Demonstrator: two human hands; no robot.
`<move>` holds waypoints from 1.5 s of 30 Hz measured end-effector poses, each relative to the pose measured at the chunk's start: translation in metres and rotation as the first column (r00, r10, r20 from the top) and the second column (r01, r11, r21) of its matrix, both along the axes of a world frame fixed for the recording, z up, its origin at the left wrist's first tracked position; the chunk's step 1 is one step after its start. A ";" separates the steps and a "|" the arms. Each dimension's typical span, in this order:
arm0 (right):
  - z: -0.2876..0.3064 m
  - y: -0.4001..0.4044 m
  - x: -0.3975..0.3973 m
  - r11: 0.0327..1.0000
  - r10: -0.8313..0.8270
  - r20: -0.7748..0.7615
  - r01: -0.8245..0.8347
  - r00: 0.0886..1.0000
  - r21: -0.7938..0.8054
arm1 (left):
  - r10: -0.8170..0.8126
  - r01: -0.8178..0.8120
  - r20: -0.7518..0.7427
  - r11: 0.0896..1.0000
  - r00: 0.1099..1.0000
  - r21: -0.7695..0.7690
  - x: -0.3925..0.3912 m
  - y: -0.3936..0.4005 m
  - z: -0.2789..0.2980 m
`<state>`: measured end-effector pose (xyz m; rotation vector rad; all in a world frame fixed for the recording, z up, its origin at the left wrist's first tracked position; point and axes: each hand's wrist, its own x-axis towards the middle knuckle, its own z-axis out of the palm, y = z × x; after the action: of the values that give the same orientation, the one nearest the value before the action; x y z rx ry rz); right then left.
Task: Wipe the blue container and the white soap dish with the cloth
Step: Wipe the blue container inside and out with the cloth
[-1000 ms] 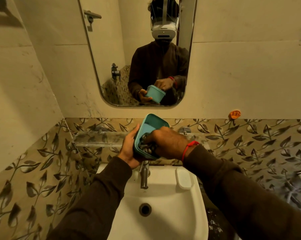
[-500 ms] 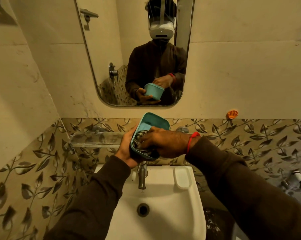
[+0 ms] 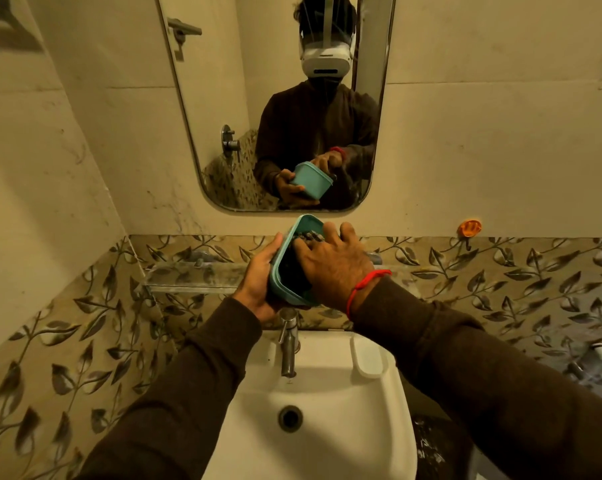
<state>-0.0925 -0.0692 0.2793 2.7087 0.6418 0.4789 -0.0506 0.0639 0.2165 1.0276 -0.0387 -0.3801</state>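
My left hand point(image 3: 258, 282) grips the blue container point(image 3: 304, 225) from its left side and underside, tilted so its opening faces me above the tap. My right hand point(image 3: 334, 265) reaches into the container and presses a dark patterned cloth point(image 3: 306, 236) against the inside; only a bit of cloth shows past my fingers. The white soap dish point(image 3: 367, 356) lies on the sink's right rim, apart from both hands.
A white sink point(image 3: 327, 445) with a steel tap point(image 3: 288, 344) lies right below my hands. A glass shelf point(image 3: 188, 277) runs along the leaf-patterned tiles on the left. A mirror point(image 3: 223, 98) hangs above, an orange hook point(image 3: 469, 227) at right.
The container has tipped more upright and risen a little. My right hand has slid the cloth from the lower part up toward the upper rim, fingers now spread.
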 end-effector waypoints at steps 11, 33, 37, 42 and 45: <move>0.005 0.003 -0.001 0.901 0.240 -0.314 -0.090 0.919 0.424 | 0.051 -0.043 0.079 0.994 0.996 -0.097 0.003 0.011 0.008; 0.017 -0.027 0.001 0.957 0.209 0.032 -0.198 0.977 -0.214 | 0.008 -0.006 0.052 0.999 0.999 -0.052 -0.002 0.010 0.009; 0.014 -0.029 0.007 0.971 0.172 0.155 -0.141 0.973 -0.192 | 0.011 -0.013 0.073 0.999 0.997 0.035 0.003 0.016 0.023; -0.009 -0.016 -0.007 0.970 0.243 -0.048 -0.241 0.969 0.040 | 0.041 -0.049 0.047 0.983 0.998 0.178 0.014 0.021 0.018; -0.009 -0.010 -0.020 0.922 0.344 -0.243 -0.276 0.907 0.273 | 0.047 -0.052 0.029 0.982 0.998 0.180 0.017 0.022 0.011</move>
<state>-0.1126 -0.0795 0.2706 2.9375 1.1819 0.2436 -0.0341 0.0859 0.2279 1.2107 -0.0009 -0.3294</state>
